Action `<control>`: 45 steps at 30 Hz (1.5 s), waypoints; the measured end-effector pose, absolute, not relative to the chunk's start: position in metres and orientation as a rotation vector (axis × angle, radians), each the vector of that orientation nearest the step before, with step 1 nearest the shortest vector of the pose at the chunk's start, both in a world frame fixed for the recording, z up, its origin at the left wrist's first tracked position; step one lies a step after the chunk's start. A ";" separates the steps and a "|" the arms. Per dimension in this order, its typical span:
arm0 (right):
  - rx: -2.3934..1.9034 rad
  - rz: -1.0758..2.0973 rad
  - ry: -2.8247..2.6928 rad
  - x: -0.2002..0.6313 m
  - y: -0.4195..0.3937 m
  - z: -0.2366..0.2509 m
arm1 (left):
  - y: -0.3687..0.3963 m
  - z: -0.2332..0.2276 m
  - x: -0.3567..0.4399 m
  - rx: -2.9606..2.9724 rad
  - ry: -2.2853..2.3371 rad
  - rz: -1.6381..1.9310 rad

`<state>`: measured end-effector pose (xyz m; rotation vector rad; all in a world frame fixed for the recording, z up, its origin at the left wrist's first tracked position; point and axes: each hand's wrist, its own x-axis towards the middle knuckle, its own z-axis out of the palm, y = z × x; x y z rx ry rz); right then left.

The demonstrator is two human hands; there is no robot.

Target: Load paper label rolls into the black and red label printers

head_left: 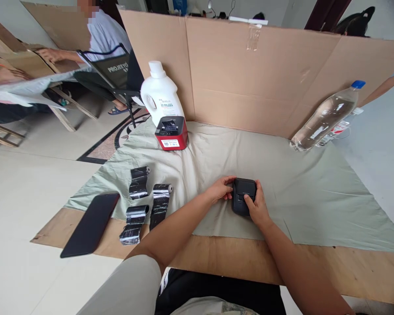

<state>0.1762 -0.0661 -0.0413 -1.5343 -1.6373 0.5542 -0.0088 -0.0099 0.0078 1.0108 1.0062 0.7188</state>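
Observation:
A small black box that looks like a portable printer (244, 208) lies on the cloth in front of me, its lid down. My right hand (258, 208) grips its right side, with the thumb across the top near the lid's edge. Against the left side rest the curled fingers of my left hand (220, 190), closed on that edge. To the left lie three partly unrolled strips of dark printed paper: one upper roll (138, 183), one middle roll (160, 203) and one lower roll (133, 224).
A red and black printer (180, 138) stands before a white jug (166, 94). A dark flat tablet-like slab (90, 225) overhangs the left edge. Bottles, including a large clear one (328, 116), lean at the right of a cardboard screen (236, 83). Another person (107, 33) sits at the left.

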 end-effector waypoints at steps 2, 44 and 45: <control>-1.519 0.519 -1.646 0.176 -0.067 -0.042 | -0.011 0.017 -0.007 1.029 1.045 0.657; -1.435 0.642 -1.273 0.197 -0.055 -0.012 | -0.014 0.025 -0.008 0.999 1.082 0.615; -1.396 0.631 -1.322 0.198 -0.056 -0.010 | -0.014 0.025 -0.008 0.998 1.083 0.615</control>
